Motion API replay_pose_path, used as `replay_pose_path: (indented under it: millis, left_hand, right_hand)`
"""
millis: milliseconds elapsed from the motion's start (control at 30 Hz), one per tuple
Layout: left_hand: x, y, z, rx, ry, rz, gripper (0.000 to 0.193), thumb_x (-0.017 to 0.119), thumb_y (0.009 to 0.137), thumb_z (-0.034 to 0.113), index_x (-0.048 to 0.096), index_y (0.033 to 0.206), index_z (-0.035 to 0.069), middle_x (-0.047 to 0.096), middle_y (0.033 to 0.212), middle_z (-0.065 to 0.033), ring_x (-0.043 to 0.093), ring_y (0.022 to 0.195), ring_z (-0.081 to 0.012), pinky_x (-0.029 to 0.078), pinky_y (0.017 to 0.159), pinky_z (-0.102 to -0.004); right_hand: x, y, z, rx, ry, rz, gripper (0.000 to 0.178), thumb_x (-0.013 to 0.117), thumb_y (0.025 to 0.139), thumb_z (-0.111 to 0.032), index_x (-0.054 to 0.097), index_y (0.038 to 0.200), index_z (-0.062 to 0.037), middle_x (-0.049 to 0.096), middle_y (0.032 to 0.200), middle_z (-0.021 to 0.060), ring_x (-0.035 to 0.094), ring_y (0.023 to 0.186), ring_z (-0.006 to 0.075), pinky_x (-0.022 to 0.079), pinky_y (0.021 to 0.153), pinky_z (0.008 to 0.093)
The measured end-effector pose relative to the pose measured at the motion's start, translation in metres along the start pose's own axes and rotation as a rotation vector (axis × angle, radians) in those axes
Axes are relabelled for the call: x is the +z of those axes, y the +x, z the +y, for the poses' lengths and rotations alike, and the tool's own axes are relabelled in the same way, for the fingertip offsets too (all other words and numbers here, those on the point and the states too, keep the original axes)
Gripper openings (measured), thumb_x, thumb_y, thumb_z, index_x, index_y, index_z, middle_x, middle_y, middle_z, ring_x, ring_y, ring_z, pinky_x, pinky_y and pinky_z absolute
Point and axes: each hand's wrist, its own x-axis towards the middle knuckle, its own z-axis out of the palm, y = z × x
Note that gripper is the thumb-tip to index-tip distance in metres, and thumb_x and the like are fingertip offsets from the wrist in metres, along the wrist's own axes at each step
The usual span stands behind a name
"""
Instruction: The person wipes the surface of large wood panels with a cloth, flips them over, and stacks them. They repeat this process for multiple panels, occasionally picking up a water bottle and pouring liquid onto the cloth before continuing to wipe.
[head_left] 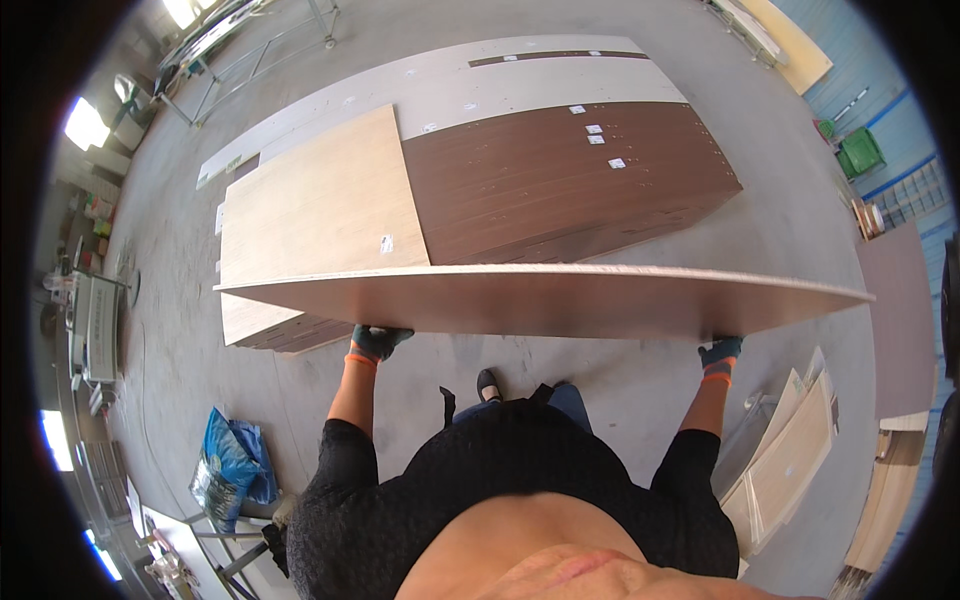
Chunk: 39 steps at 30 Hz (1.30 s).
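At the near left, on the concrete floor, a crumpled blue plastic bag lies beside a metal stand. Farther in, a small white square label sits near the right edge of the pale plywood sheet on top of the stack. To its right, three small white labels lie in a loose column on the dark brown veneered panel, and a few more white tags dot the grey board at the far side. At the far right stands a green crate against a blue wall, and pale offcut boards lean at the near right.

I hold a long thin brown board flat across in front of me, between me and the stack. My left hand, in a dark glove with an orange cuff, is clenched on its near edge toward the left end. My right hand, gloved the same, grips the near edge toward the right end. The board runs well past both hands, its underside facing me.
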Motion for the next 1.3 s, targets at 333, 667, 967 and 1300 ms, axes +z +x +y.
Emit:
replay_pose_path:
  millis: [333,667,967,1300]
  left_hand:
    - [0.049,0.022,-0.032,0.268,0.217,0.015,0.055,0.046,0.105,0.047,0.044,0.150,0.017,0.046,0.155,-0.0021,0.044,0.139,-0.0241,0.037,0.116,-0.0469]
    - [-0.008,-0.062,-0.080,0.576,0.141,0.060,0.054,0.049,0.104,0.045,0.046,0.148,0.014,0.049,0.151,-0.0040,0.048,0.135,-0.0250,0.040,0.114,-0.0461]
    - [-0.133,-0.199,-0.045,0.805,-0.027,0.098,0.054,0.052,0.103,0.043,0.048,0.147,0.012,0.052,0.147,-0.0056,0.051,0.131,-0.0259,0.043,0.111,-0.0454]
    - [-0.241,-0.356,0.063,0.962,-0.114,0.164,0.054,0.054,0.102,0.042,0.050,0.145,0.010,0.056,0.143,-0.0074,0.055,0.126,-0.0268,0.045,0.109,-0.0446]
  right_hand:
    - [-0.057,0.123,-0.017,0.141,-0.165,-0.250,0.062,0.051,0.100,-0.064,0.050,0.127,-0.0081,0.061,0.105,0.0016,0.054,0.109,0.0233,0.044,0.105,0.0509]
    - [0.089,0.152,-0.052,-0.019,-0.319,-0.287,0.065,0.052,0.100,-0.064,0.049,0.131,-0.0078,0.059,0.112,0.0033,0.053,0.113,0.0241,0.045,0.106,0.0504]
    - [0.270,0.005,0.041,-0.147,-0.444,-0.548,0.067,0.052,0.100,-0.065,0.047,0.135,-0.0075,0.057,0.118,0.0048,0.052,0.117,0.0249,0.045,0.107,0.0499]
    - [0.376,-0.224,0.221,-0.157,-0.556,-0.752,0.070,0.052,0.100,-0.065,0.045,0.139,-0.0072,0.055,0.125,0.0065,0.052,0.121,0.0257,0.045,0.108,0.0494]
